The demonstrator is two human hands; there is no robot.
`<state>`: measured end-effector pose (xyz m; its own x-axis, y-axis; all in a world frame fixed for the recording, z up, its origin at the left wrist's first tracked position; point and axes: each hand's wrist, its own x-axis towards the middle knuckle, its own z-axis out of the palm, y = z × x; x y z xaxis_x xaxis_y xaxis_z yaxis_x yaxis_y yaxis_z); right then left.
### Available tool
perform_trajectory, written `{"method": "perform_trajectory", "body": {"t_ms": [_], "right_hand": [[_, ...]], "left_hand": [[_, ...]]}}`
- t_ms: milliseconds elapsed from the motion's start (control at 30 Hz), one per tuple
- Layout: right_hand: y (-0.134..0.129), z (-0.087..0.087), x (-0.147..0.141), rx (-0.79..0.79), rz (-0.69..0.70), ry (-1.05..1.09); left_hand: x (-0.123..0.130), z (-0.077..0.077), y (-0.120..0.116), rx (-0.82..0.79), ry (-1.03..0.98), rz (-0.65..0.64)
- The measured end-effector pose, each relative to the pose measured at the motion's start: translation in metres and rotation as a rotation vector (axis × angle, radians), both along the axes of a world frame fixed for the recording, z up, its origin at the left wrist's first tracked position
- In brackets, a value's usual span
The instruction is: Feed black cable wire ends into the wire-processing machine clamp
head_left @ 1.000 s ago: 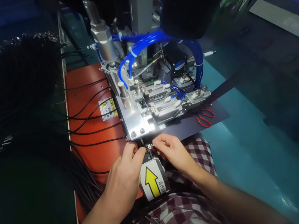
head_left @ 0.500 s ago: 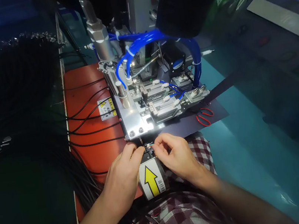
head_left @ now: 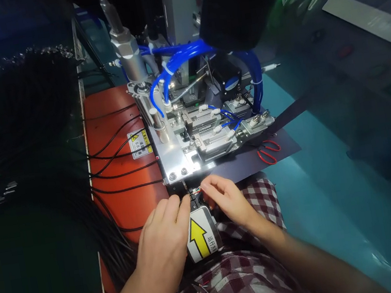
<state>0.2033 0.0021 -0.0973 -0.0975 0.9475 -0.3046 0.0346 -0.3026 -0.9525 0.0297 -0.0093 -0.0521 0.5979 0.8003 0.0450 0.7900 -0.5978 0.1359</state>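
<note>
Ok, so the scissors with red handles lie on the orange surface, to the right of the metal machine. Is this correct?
Not quite: the scissors lie on the dark grey plate, as the head view shows. They are right of the metal machine.

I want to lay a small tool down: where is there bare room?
Bare patches: the dark plate, left of the red-handled scissors, and the red surface between black cables. It is crowded between the left hand and right hand, around thin wires, and under the blue tubes.
</note>
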Motion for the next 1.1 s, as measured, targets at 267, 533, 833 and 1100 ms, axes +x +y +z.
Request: {"method": "perform_trajectory", "body": {"t_ms": [267,533,833,1100], "right_hand": [[0.005,-0.006,-0.012,-0.059,-0.039,0.164],[0.004,-0.011,-0.016,-0.167,-0.092,0.343],[0.005,-0.01,-0.015,-0.105,-0.058,0.298],[0.002,-0.013,-0.018,-0.084,-0.079,0.346]], "left_hand": [[-0.002,-0.005,0.006,-0.139,-0.162,0.043],[-0.002,-0.005,0.004,-0.144,-0.117,0.042],[0.007,-0.005,0.01,-0.251,-0.179,0.063],[-0.009,-0.002,-0.005,-0.264,-0.348,0.175]]}}
